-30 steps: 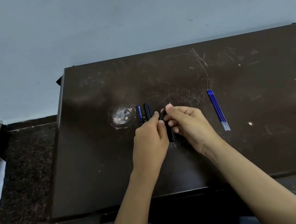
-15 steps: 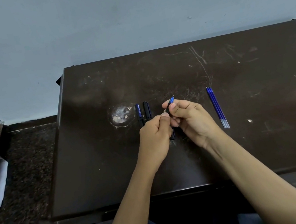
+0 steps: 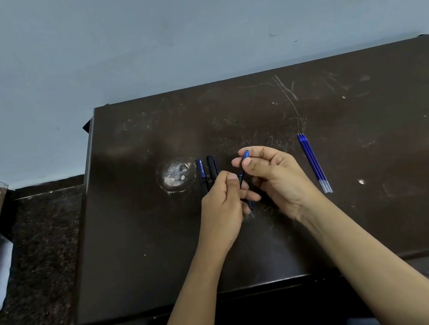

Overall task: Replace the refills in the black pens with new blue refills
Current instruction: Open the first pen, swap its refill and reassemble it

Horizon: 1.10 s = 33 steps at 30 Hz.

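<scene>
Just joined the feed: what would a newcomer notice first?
The two hands at centre: the right hand pinches a blue refill by its top, the left hand grips a black pen barrel below it. To their right lie spare blue refills; to their left, two more pens beside a pale round scuff.

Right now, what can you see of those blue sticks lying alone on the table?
The blue refills look like three thin plastic tubes, lying flat, side by side and touching. Mostly blue, they have pointed tips at the far end and clear ends nearest the person. They rest on the dark scratched table, to the right of the right hand; no hand touches them.
</scene>
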{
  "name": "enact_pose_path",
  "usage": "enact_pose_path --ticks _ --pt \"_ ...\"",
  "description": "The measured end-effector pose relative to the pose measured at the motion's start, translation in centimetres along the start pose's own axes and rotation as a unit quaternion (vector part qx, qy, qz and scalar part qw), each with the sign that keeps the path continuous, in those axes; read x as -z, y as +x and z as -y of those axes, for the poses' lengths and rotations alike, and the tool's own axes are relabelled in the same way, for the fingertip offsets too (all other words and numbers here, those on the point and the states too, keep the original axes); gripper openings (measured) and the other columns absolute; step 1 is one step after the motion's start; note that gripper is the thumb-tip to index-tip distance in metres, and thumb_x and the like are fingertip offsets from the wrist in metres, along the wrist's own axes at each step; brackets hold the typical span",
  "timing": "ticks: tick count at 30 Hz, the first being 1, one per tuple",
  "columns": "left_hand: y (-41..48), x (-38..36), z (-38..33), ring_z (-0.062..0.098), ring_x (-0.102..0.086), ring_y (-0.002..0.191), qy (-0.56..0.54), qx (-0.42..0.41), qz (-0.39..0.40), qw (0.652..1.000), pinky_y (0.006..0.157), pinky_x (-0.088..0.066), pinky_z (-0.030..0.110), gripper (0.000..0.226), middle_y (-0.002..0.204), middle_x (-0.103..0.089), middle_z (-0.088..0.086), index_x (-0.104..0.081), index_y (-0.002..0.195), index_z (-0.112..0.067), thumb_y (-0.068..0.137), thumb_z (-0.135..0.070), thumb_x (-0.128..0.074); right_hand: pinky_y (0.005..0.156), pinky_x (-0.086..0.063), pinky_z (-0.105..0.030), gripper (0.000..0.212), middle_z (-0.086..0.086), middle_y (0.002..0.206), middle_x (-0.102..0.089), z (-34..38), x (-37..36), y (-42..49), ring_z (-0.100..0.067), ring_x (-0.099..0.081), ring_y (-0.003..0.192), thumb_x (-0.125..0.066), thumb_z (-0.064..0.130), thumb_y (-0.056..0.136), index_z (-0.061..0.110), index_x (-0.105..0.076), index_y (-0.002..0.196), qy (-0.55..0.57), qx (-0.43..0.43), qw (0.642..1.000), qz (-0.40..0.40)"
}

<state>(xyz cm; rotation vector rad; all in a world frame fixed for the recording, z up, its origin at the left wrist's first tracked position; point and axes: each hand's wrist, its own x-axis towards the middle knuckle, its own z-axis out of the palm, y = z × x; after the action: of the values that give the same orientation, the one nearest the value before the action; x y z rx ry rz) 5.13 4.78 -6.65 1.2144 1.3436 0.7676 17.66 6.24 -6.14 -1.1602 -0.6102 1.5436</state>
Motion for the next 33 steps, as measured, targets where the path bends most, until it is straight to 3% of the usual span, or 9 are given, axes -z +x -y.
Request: enact_pose_path --ticks 2,4,6,12,19,23,26,29,33 --pt "0.1 0.0 0.1 0.001 -0.053 0.050 0.006 0.004 -0.012 1.000 0.047 -0.040 0.013 0.029 0.078 -0.072 -0.004 -0.059 0.082 -0.023 0.100 -0.036 -0.039 0.065 -0.050 -0.029 0.018 -0.007 0.094 -0.074 -0.1 0.0 0.0 -0.018 -0.062 0.066 -0.054 -0.001 0.090 0.005 -0.063 0.104 0.001 -0.006 1.000 0.002" --pt "0.4 0.0 0.2 -0.003 -0.055 0.055 0.051 -0.021 -0.024 0.998 0.052 -0.042 0.012 0.020 0.083 -0.070 -0.003 -0.058 0.090 -0.024 0.096 -0.040 -0.047 0.073 -0.050 -0.030 0.021 -0.004 0.097 -0.075 0.0 0.1 0.2 -0.019 -0.066 0.080 -0.049 -0.001 0.092 0.009 -0.063 0.104 -0.012 -0.006 1.000 0.001" --pt "0.5 0.1 0.4 -0.004 -0.056 0.061 0.099 -0.054 -0.047 0.993 0.057 -0.043 0.009 0.013 0.084 -0.067 -0.002 -0.055 0.093 -0.020 0.094 -0.033 -0.055 0.074 -0.049 -0.027 0.020 -0.003 0.100 -0.075 -0.1 0.1 0.3 -0.017 -0.065 0.086 -0.048 0.002 0.093 0.010 -0.061 0.106 -0.017 -0.011 1.000 0.005" --pt "0.3 0.2 0.6 -0.006 -0.058 0.058 0.110 -0.073 -0.055 0.990 0.057 -0.042 0.006 0.017 0.075 -0.069 -0.006 -0.058 0.088 -0.016 0.098 -0.023 -0.047 0.057 -0.049 -0.019 0.007 -0.003 0.071 -0.064 -0.8 -0.4 0.3 -0.010 -0.056 0.058 -0.065 0.005 0.083 0.008 -0.066 0.090 -0.011 -0.019 1.000 -0.001" --pt "0.3 0.1 0.3 -0.003 -0.052 0.050 0.082 -0.045 -0.056 0.994 0.052 -0.041 0.011 0.031 0.058 -0.064 -0.007 -0.060 0.081 -0.019 0.101 -0.025 -0.038 0.052 -0.051 -0.026 0.024 -0.009 0.098 -0.073 -0.4 -0.2 0.3 -0.013 -0.058 0.058 -0.048 -0.003 0.092 0.003 -0.059 0.112 0.022 -0.035 0.999 0.026" --pt "0.4 0.1 0.4 0.001 -0.049 0.048 0.073 -0.040 -0.053 0.995 0.050 -0.041 0.016 0.026 0.059 -0.067 -0.010 -0.057 0.082 -0.021 0.101 -0.025 -0.039 0.057 -0.050 -0.023 0.018 -0.007 0.077 -0.063 -0.8 -0.5 0.3 -0.011 -0.057 0.060 -0.061 0.003 0.087 0.001 -0.059 0.105 -0.025 -0.010 1.000 0.002" --pt "0.4 0.2 0.5 0.005 -0.048 0.049 0.071 -0.032 -0.047 0.996 0.048 -0.041 0.022 0.024 0.062 -0.068 -0.007 -0.057 0.086 -0.021 0.101 -0.025 -0.039 0.052 -0.050 -0.025 0.021 -0.011 0.086 -0.070 -0.6 -0.5 0.4 -0.017 -0.062 0.064 -0.051 -0.008 0.088 0.003 -0.058 0.105 0.011 -0.026 1.000 -0.007" --pt "0.5 0.3 0.7 -0.002 -0.049 0.048 0.068 -0.035 -0.047 0.996 0.050 -0.040 0.014 0.024 0.062 -0.067 -0.006 -0.057 0.087 -0.022 0.101 -0.026 -0.038 0.043 -0.044 -0.027 0.025 -0.013 0.094 -0.073 -0.5 -0.8 0.6 -0.019 -0.063 0.062 -0.046 -0.005 0.091 0.002 -0.056 0.113 0.048 -0.048 0.998 0.013" --pt "0.5 0.2 0.9 -0.004 -0.051 0.049 0.072 -0.038 -0.042 0.996 0.051 -0.041 0.012 0.021 0.063 -0.068 -0.006 -0.057 0.091 -0.022 0.101 -0.026 -0.038 0.045 -0.046 -0.023 0.019 -0.008 0.073 -0.061 -1.1 -0.8 0.4 -0.015 -0.049 0.049 -0.058 0.003 0.089 0.000 -0.058 0.108 0.000 -0.042 0.999 0.015"
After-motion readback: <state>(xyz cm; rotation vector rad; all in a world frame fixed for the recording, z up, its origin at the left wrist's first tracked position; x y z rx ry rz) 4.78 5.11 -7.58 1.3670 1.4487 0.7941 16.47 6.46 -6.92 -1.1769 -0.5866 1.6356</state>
